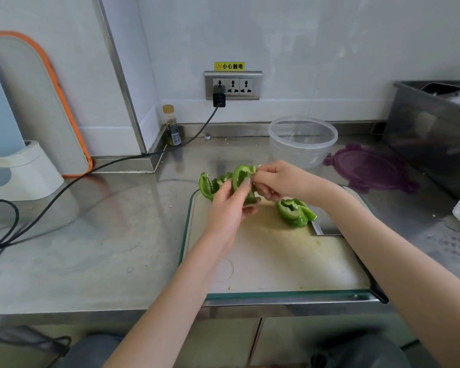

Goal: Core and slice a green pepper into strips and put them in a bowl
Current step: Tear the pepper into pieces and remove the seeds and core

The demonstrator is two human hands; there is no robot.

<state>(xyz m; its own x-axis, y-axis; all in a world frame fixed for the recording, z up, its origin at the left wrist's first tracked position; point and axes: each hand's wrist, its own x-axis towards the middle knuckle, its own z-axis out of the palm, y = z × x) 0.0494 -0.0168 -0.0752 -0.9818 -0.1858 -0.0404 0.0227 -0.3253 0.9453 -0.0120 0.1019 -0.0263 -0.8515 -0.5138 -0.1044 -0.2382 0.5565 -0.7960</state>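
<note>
Both my left hand [230, 200] and right hand [279, 181] pinch a pepper piece [241, 176] above the cutting board's [276, 261] far edge; the bowl [303, 140] sits beyond.

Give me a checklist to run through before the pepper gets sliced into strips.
1. Both hands hold the pepper piece, left hand and right hand: ok.
2. Core and seeds fully out of it: cannot tell.
3. Cutting board lies under the hands: ok.
4. Knife within reach: not ok, none in view.
5. Clear bowl open, purple lid off beside it: ok.
6. Other pepper pieces on the board, none in the bowl yet: ok.
</note>
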